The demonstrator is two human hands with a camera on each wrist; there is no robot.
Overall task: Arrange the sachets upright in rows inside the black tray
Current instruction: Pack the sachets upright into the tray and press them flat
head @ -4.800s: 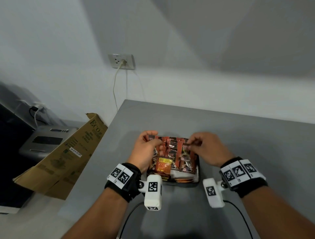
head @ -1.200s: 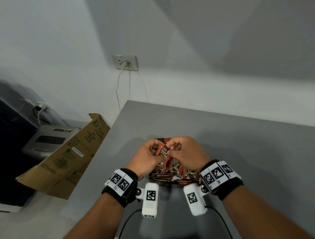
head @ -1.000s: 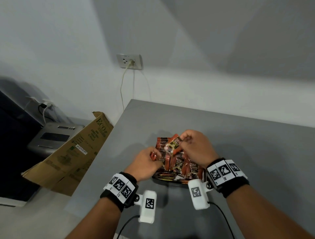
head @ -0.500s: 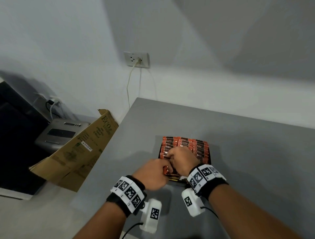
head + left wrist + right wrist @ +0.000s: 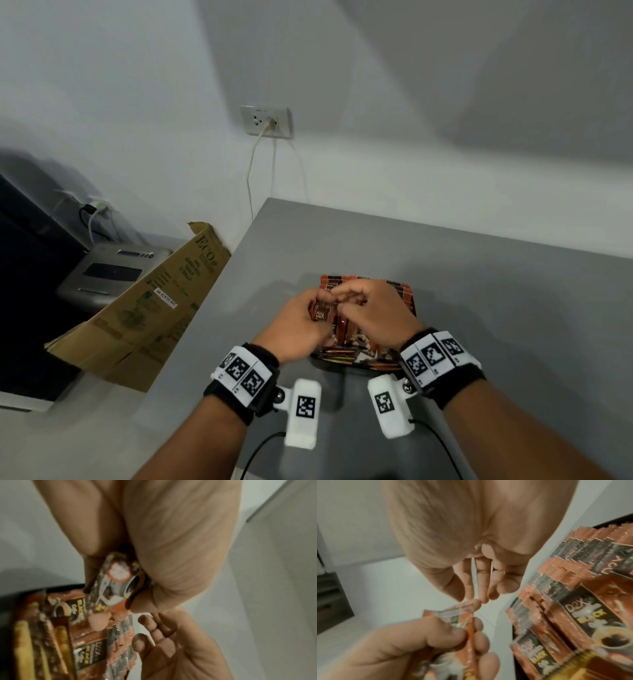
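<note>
Both hands work above the black tray (image 5: 346, 364), which sits on the grey table (image 5: 479, 308) directly under the knuckles. The left hand (image 5: 297, 329) pinches 1 sachet (image 5: 114, 584) between thumb and curled fingers, the packet's long axis running roughly along the line of the fingers, so that it stands nearly upright. The right hand (image 5: 373, 313) hovers just beside it, fingers loosely extended and close together; 1 fingertip (image 5: 476, 603) touches the sachet's crimped top edge, with no clear pinch. The standing rows (image 5: 573, 577) of sachets lie beyond and to the outer side of the right hand, packed face to face; a few flat sachets (image 5: 339, 353) lie at the tray's near end, beneath the wrists. The held sachet is therefore on the left hand's side, and the open slot probably lies just past the right fingertips. Judged from this, the coming move is a short forward-and-down insertion, the right hand steadying the top.
</note>
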